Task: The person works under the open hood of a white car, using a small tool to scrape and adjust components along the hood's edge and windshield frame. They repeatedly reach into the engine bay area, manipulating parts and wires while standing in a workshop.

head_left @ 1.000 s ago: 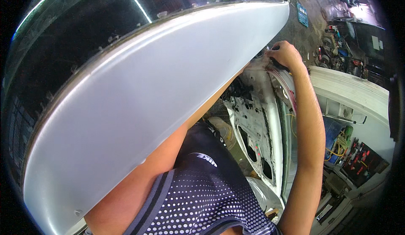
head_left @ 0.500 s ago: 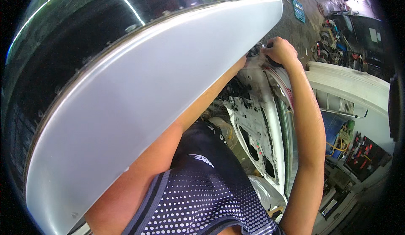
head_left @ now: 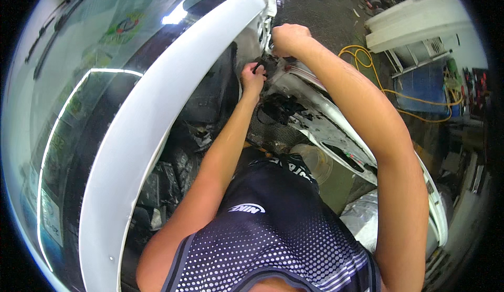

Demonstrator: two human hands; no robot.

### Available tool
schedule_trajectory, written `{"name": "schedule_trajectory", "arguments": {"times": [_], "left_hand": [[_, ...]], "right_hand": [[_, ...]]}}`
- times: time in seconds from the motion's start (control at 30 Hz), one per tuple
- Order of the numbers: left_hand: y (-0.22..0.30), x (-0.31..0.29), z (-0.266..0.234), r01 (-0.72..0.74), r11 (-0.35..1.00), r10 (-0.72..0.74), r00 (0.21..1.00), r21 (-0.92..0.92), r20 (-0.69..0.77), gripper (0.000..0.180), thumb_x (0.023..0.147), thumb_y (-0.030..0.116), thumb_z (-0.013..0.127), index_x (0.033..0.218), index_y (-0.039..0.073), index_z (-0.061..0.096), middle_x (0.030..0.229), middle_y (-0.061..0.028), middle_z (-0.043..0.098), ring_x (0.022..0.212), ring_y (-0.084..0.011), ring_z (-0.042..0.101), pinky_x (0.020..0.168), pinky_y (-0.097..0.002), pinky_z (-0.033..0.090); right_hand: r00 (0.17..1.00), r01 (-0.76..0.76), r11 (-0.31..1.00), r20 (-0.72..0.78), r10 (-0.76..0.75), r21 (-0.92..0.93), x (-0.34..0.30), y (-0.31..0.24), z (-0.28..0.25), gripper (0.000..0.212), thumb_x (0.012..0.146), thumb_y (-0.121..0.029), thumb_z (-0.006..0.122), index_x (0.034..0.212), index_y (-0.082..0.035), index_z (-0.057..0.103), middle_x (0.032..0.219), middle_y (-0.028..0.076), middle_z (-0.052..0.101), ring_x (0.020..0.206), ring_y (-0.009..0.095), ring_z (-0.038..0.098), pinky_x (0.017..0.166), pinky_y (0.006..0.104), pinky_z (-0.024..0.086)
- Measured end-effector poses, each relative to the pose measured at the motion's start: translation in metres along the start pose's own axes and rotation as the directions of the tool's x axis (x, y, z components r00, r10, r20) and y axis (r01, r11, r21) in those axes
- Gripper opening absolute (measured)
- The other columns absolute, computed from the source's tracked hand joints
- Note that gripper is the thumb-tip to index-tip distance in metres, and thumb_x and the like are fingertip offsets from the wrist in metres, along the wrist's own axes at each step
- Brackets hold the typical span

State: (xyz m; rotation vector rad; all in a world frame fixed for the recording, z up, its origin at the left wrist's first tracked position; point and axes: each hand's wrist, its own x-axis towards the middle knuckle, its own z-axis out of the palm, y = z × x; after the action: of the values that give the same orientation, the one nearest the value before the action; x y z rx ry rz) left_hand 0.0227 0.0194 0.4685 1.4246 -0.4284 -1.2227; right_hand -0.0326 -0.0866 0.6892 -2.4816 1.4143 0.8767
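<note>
My left hand (head_left: pixel 253 82) is closed, thumb and fingers around a small black piece (head_left: pixel 258 68) at the gap between the car body and its open door. The piece looks soft, like rubber or cable covering, but its kind is unclear. Just beyond and to the right, my right hand (head_left: pixel 290 39) is curled into a fist above the door's hinge end. Its fingertips face away, so whatever they hold is hidden. The white, stripped door (head_left: pixel 304 92) stands open under my right forearm, with dark holes in its inner panel.
A curved white roof pillar (head_left: pixel 131 134) runs along my left, beside the windshield (head_left: pixel 79 82). A yellow hose (head_left: pixel 386 90) lies on the floor at right, near a blue panel (head_left: pixel 425 92) and a loose white car panel (head_left: pixel 415 22). Silvery plastic sheeting (head_left: pixel 362 218) sits below the door.
The view has shifted, so the pillar covers less and my left hand, mostly hidden before, now shows. My right hand went from a pinch with raised knuckles to a tighter fist.
</note>
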Motion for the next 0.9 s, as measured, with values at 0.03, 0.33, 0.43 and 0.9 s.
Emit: {"name": "schedule_trajectory", "arguments": {"times": [0.03, 0.33, 0.43, 0.9], "left_hand": [[0.000, 0.001, -0.003, -0.002, 0.999, 0.003, 1.000, -0.049, 0.018, 0.023, 0.098, 0.008, 0.059, 0.119, -0.002, 0.058, 0.104, -0.0108, 0.067, 0.079, -0.0182, 0.068, 0.060, -0.0290, 0.055], [0.037, -0.050, -0.031, 0.019, 0.874, -0.016, 1.000, -0.486, 0.011, 0.028, 0.100, 0.006, 0.058, 0.127, -0.001, 0.052, 0.110, -0.0093, 0.063, 0.091, -0.0219, 0.070, 0.076, -0.0332, 0.059], [0.035, -0.059, -0.046, 0.014, 0.803, -0.048, 0.998, -0.595, -0.042, 0.029, 0.098, 0.008, 0.061, 0.126, 0.003, 0.054, 0.110, -0.0073, 0.064, 0.094, -0.0212, 0.068, 0.079, -0.0337, 0.055], [-0.017, -0.136, -0.033, -0.021, 0.951, 0.043, 0.997, -0.307, 0.064, 0.048, 0.099, 0.026, 0.066, 0.138, 0.003, 0.050, 0.130, -0.0092, 0.058, 0.119, -0.0177, 0.055, 0.101, -0.0315, 0.043]], "right_hand": [[1.000, -0.015, 1.000, -0.024, 0.015, 0.003, 0.003, -0.002, 0.002, 0.041, 0.081, -0.022, 0.068, 0.120, -0.009, 0.071, 0.121, 0.014, 0.071, 0.110, 0.029, 0.070, 0.089, 0.0441, 0.057], [0.914, 0.118, 0.899, -0.399, 0.067, 0.423, -0.019, -0.039, 0.030, 0.058, 0.088, -0.060, 0.062, 0.098, -0.004, 0.076, 0.098, 0.019, 0.074, 0.094, 0.034, 0.073, 0.080, 0.0461, 0.059], [0.873, 0.157, 0.765, -0.450, 0.188, 0.624, -0.033, -0.069, 0.098, 0.052, 0.090, -0.049, 0.062, 0.108, -0.001, 0.071, 0.105, 0.024, 0.071, 0.097, 0.036, 0.071, 0.082, 0.0467, 0.057], [0.967, 0.175, -0.318, -0.101, 0.235, 0.932, -0.024, -0.088, 0.244, 0.034, 0.098, -0.039, 0.061, 0.112, -0.010, 0.073, 0.097, 0.007, 0.071, 0.090, 0.018, 0.065, 0.081, 0.0348, 0.049]]}}
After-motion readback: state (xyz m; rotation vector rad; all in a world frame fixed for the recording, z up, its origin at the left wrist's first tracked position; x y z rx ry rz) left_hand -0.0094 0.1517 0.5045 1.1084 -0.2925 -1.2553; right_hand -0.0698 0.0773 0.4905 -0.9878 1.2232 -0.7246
